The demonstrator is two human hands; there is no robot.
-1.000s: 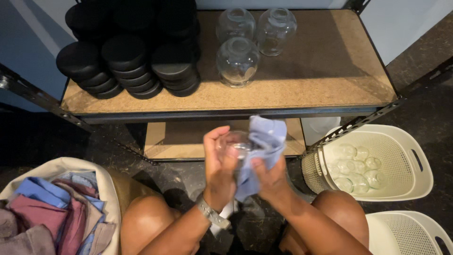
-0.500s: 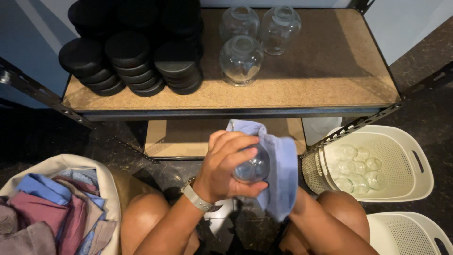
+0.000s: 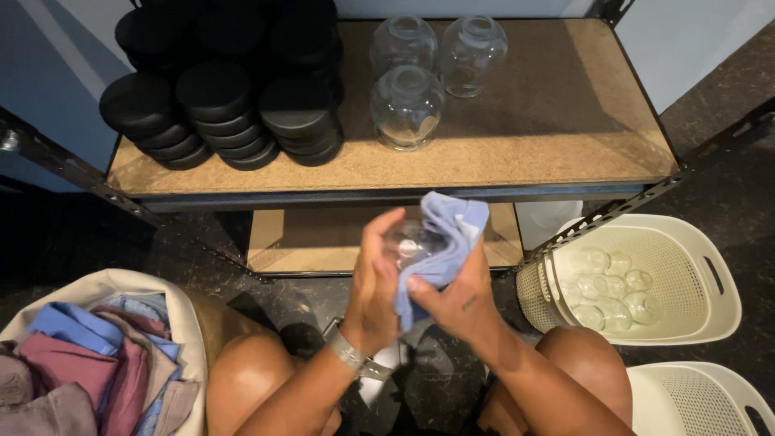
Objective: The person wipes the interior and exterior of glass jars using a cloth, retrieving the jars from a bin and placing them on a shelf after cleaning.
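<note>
— Glass, clear and round: we hold a small jar [image 3: 410, 242] just below the front edge of the wooden shelf [image 3: 517, 153], left hand [image 3: 375, 282] curled around its side so it stays steady.

— And our right hand [image 3: 452, 295]?

— Closed on a light blue cloth [image 3: 440, 242], pressed against the jar's far side, likely for wiping.

— Anything else by the shelf?

— Three glass jars [image 3: 408, 105] on it, beside stacked black lids [image 3: 234, 89]; a cream basket [image 3: 710, 323] of jars lower right.
</note>
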